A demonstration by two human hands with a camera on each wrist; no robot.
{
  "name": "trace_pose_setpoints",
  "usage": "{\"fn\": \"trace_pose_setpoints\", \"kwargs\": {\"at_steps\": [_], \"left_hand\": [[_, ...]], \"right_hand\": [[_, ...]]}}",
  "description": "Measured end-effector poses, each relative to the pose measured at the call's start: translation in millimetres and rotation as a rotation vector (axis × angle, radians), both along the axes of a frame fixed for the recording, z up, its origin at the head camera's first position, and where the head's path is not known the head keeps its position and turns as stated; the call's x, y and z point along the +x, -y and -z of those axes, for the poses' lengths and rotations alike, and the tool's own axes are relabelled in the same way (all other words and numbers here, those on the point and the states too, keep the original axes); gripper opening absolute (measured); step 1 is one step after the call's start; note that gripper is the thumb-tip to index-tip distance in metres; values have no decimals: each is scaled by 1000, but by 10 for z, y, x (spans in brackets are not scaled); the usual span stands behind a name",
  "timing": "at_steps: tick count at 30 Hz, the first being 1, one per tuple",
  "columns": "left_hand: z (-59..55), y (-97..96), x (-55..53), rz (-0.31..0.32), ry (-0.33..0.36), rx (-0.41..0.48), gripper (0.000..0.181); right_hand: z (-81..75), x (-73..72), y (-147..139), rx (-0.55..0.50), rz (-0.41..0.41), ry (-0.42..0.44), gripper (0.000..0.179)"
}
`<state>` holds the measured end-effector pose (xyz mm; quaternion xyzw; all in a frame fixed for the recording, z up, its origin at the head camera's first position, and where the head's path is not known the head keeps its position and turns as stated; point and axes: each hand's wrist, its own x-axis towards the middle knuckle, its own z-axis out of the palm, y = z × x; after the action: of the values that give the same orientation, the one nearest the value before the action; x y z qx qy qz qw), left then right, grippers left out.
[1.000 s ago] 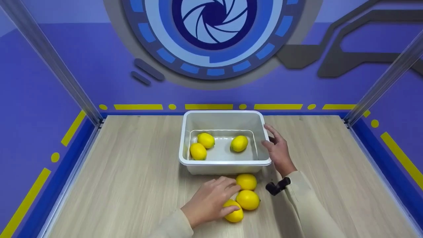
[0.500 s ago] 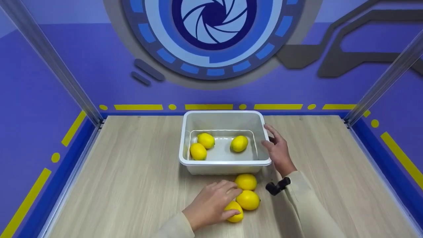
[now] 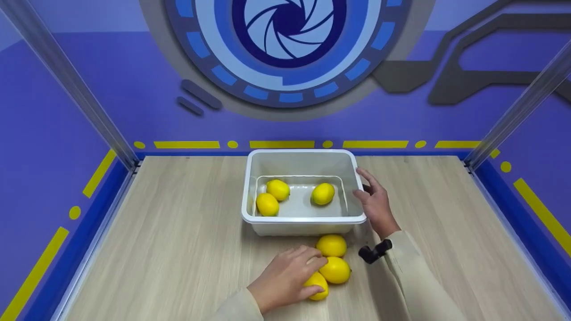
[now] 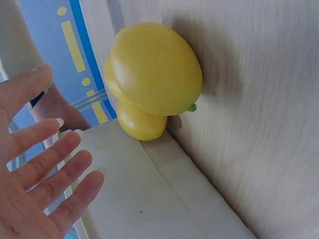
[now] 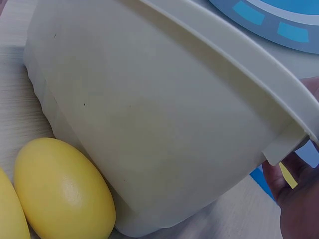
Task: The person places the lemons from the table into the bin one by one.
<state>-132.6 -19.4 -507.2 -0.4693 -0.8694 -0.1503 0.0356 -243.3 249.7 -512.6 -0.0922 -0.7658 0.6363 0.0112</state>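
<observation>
A white plastic bin [image 3: 303,219] stands at the back middle of the table with three yellow lemons lying inside, such as the one on its right side [image 3: 323,194]. My right hand [image 3: 378,209] grips the bin's right rim, its thumb on the edge. In front of the bin are three more lemons: one close to its front wall [image 3: 331,245], a middle one [image 3: 337,270] and a near one [image 3: 317,286]. Over their left side hovers my left hand [image 3: 287,278]. The left wrist view shows its fingers [image 4: 55,189] spread, beside the lemons and holding nothing.
The wooden tabletop [image 3: 178,232] reaches back to a blue-purple printed wall [image 3: 178,125]. Side panels with metal posts [image 3: 96,102] bound it left and right. A black device [image 3: 375,251] is strapped at the right wrist.
My left hand has shifted slightly right and toward me over the lemons. The bin, the lemons and my right hand look unchanged.
</observation>
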Motion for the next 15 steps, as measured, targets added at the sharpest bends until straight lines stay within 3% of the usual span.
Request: {"fn": "trace_pose_setpoints", "kwargs": {"at_steps": [10,15], "left_hand": [[46,-13,11,16,33,-15,50],[63,-19,19,27,14,-18,51]], "right_hand": [[15,-17,-7,4,3,8,59],[18,-21,-8,7,0,4,59]]}}
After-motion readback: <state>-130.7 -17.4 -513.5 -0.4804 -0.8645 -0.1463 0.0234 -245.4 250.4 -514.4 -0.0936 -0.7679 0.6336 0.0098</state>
